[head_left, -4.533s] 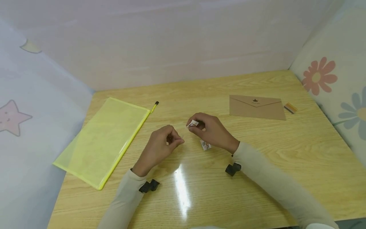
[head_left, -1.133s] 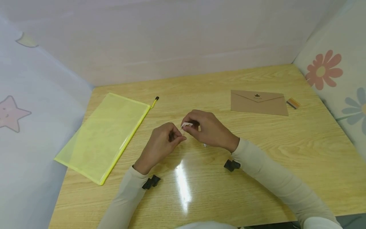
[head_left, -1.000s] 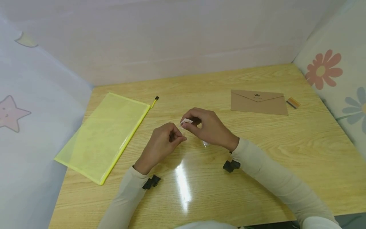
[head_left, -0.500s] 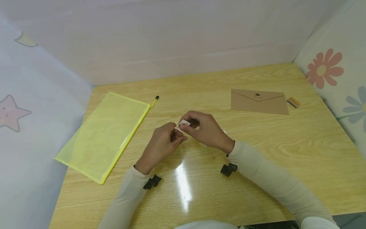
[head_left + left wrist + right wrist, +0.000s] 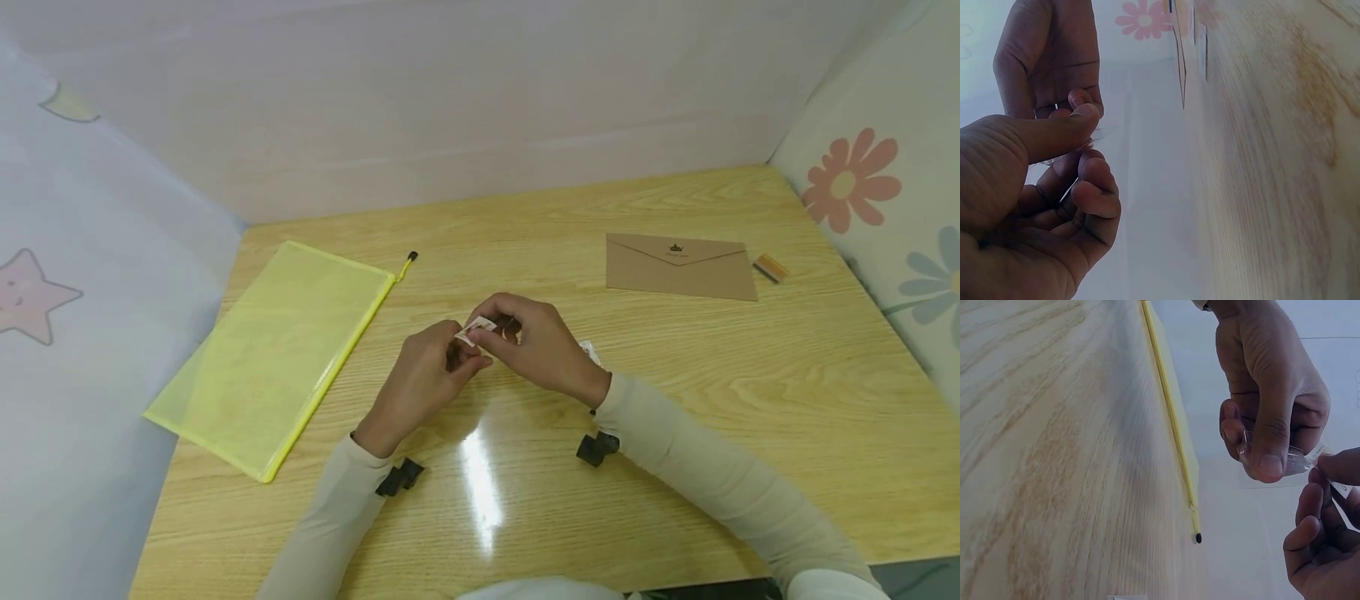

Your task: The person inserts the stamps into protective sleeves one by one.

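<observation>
Over the middle of the wooden table (image 5: 675, 392) my two hands meet fingertip to fingertip. My right hand (image 5: 487, 332) pinches a small white slip (image 5: 472, 327), whose edge also shows in the right wrist view as a white slip (image 5: 1340, 487). My left hand (image 5: 471, 360) pinches a small clear plastic sleeve (image 5: 1296, 461) between thumb and forefinger. The left wrist view shows that clear sleeve (image 5: 1088, 139) under my thumb. The slip's end touches the sleeve. A small clear-wrapped piece (image 5: 591, 350) lies on the table just behind my right wrist.
A yellow mesh zip pouch (image 5: 277, 350) lies at the left, its black zip pull (image 5: 410, 257) pointing to the back. A brown envelope (image 5: 678, 267) and a small orange block (image 5: 770, 268) lie at the back right. Padded walls enclose the table.
My right hand has moved left and slightly down with the white slip until it meets my left fingertips. The small wrapped piece behind my right wrist has come into view. My left hand has barely moved.
</observation>
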`<action>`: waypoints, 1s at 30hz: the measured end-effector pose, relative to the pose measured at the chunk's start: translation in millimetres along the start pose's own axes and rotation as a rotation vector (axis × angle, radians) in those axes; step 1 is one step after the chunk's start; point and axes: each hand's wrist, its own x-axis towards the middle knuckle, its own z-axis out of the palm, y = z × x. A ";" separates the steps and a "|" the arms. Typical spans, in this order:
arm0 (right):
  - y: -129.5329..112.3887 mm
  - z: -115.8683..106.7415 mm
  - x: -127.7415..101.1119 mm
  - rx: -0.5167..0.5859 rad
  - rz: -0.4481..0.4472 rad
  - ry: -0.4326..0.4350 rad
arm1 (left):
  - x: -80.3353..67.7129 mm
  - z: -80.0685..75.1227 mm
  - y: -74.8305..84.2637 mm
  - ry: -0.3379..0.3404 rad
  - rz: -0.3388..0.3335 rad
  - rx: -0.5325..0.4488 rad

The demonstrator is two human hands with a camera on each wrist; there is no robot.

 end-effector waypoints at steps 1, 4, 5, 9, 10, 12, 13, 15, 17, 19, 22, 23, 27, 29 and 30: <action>0.2 0.0 -0.1 0.000 -0.003 0.003 | 0.1 0.0 0.1 0.002 0.004 0.004; 0.9 0.3 -0.3 -0.001 -0.012 0.010 | 0.4 0.1 0.3 0.006 0.016 0.008; 1.0 0.4 -0.4 -0.001 -0.018 0.013 | 0.4 0.1 0.2 0.008 0.018 0.009; 1.8 1.1 -0.4 0.001 -0.029 0.018 | 0.2 0.8 0.1 0.003 0.013 0.000; 2.0 1.2 -0.5 0.000 -0.030 0.018 | 0.0 0.8 0.2 0.002 0.011 0.001; 2.3 1.7 -0.8 0.001 -0.025 0.013 | -0.2 1.0 0.4 0.001 0.004 0.004; 2.3 2.0 -1.1 0.003 -0.020 0.008 | -0.3 1.0 0.7 0.002 0.002 0.006; 2.8 2.3 -1.7 0.004 -0.010 -0.003 | -0.6 1.0 0.9 0.001 -0.003 0.010; 3.2 2.0 -2.0 0.000 -0.006 -0.011 | -0.5 1.0 1.0 -0.002 -0.010 0.010; 3.6 1.4 -2.0 -0.014 -0.012 -0.015 | -0.4 0.7 1.2 -0.004 -0.019 0.008; 3.3 -0.5 -1.6 -0.064 -0.050 -0.013 | -0.2 0.4 0.9 -0.007 -0.034 0.005; 3.2 -1.3 -1.5 -0.089 -0.069 -0.012 | -0.3 0.3 0.5 -0.007 -0.038 0.006; 3.2 -5.6 -1.4 -0.185 -0.156 -0.016 | -0.5 -0.1 -0.5 -0.006 -0.042 0.006; 4.1 -8.2 -1.4 -0.211 -0.191 -0.024 | -0.6 -0.2 -1.1 -0.006 -0.041 -0.002; 4.5 -9.5 -1.1 -0.213 -0.206 -0.031 | -0.6 -0.4 -1.4 -0.006 -0.040 -0.012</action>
